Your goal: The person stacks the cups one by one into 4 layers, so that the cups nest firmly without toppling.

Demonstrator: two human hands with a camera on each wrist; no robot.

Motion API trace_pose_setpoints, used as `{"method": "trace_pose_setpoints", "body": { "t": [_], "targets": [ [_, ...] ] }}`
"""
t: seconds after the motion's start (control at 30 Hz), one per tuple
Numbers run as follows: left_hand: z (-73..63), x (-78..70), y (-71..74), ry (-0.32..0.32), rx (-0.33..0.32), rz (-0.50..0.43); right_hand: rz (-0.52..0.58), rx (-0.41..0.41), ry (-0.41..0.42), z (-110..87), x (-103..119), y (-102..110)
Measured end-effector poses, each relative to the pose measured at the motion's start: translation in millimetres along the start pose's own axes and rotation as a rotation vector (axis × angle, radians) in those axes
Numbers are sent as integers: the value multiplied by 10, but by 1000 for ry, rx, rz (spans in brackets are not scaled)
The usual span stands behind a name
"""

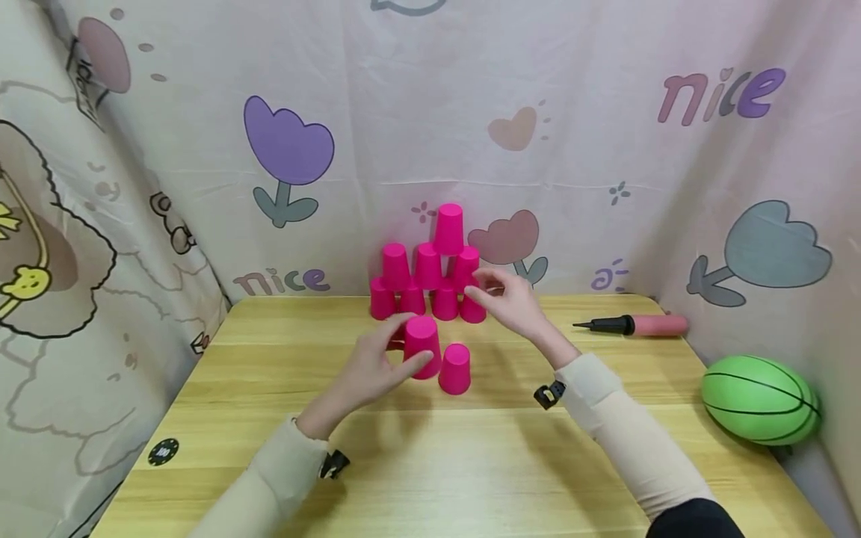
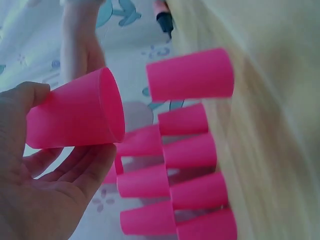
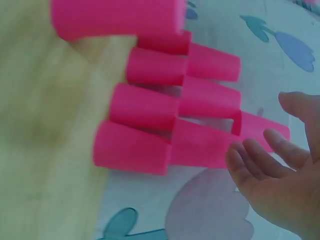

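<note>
My left hand point(image 1: 377, 366) holds an upside-down pink cup point(image 1: 422, 345) above the table, thumb on one side and fingers on the other. Its open rim shows in the left wrist view, where the held cup point(image 2: 70, 112) lies across the palm. Just right of it, another pink cup point(image 1: 455, 370) stands mouth-down on the table. Behind them rises a stack of pink cups point(image 1: 412, 299): a bottom row of several, three above, and one top cup point(image 1: 449, 229) toward the right. Beside the stack's right end, my right hand point(image 1: 507, 299) has loosely bent fingers and holds nothing; whether its fingertips touch a cup, I cannot tell.
A pink-and-black hand pump point(image 1: 635, 325) lies at the table's back right. A green ball point(image 1: 760, 400) rests at the right edge. On the left of the wooden table point(image 1: 282, 373) lies a black round chip point(image 1: 164, 451). A printed curtain point(image 1: 403, 134) hangs right behind the stack.
</note>
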State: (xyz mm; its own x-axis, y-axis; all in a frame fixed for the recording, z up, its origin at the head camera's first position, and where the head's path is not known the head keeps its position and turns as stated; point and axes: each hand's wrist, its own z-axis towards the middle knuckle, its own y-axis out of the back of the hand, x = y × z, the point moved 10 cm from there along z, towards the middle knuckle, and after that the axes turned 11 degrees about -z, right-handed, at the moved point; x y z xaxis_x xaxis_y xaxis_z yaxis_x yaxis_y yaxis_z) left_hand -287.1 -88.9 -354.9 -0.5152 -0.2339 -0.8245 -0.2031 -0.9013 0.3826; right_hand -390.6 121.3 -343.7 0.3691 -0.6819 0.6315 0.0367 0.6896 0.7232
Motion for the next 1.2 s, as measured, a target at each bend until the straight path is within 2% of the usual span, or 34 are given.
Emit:
{"method": "trace_pose_setpoints", "body": {
  "t": [0.13, 0.3, 0.5, 0.67, 0.87, 1.2],
  "targets": [
    [125, 49, 189, 51, -45, 47, 10, 49, 20, -169, -52, -180],
    [323, 103, 355, 100, -69, 70, 34, 115, 48, -352, -101, -410],
    [587, 146, 508, 109, -118, 97, 66, 190, 45, -509, -155, -597],
    [803, 181, 613, 127, -156, 121, 78, 218, 48, -574, -207, -705],
    [1018, 195, 704, 161, -211, 127, 63, 240, 42, -631, -255, -805],
    [1315, 245, 719, 214, -258, 101, 79, 277, 41, -713, -295, -881]
  ]
}}
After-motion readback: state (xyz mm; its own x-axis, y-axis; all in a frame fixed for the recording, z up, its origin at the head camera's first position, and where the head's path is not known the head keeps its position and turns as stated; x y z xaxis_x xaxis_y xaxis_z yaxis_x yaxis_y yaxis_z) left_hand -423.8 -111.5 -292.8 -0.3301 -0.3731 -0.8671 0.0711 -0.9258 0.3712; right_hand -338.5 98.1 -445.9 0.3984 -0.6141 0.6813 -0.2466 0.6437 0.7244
